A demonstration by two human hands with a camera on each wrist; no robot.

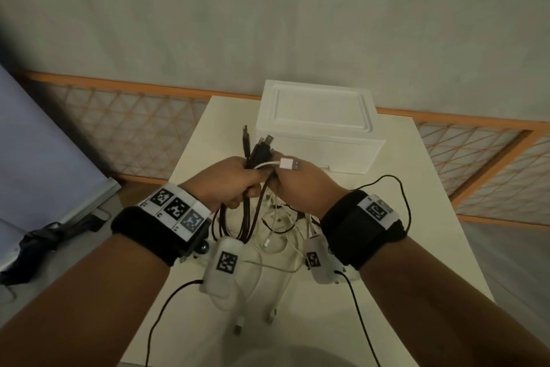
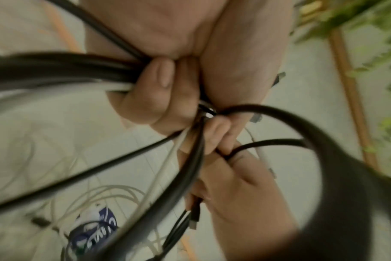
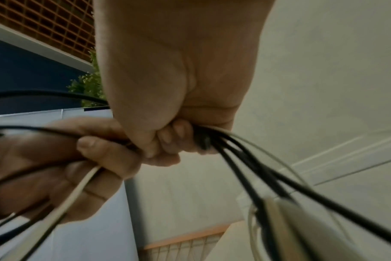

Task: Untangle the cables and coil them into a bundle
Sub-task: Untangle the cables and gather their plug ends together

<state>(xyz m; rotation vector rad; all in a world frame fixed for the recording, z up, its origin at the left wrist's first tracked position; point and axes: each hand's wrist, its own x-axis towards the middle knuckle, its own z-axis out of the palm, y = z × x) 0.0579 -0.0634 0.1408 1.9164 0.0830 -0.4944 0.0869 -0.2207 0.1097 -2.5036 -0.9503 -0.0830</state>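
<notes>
I had both forearms reaching forward over the table, wrists strapped with black bands. My left hand (image 1: pixel 230 179) was curled into a fist, fingers (image 2: pixel 159 77) wrapped round the cables (image 1: pixel 253 212). My right hand (image 1: pixel 300 185) sat just beside it, knuckles nearly touching, its fingers (image 3: pixel 172 139) also curled tight on the same bunch, both held raised above the table's middle.

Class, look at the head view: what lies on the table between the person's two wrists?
A loose tangle of white cables lies there on the table, with black cables hanging into it from the left hand and right hand.
</notes>
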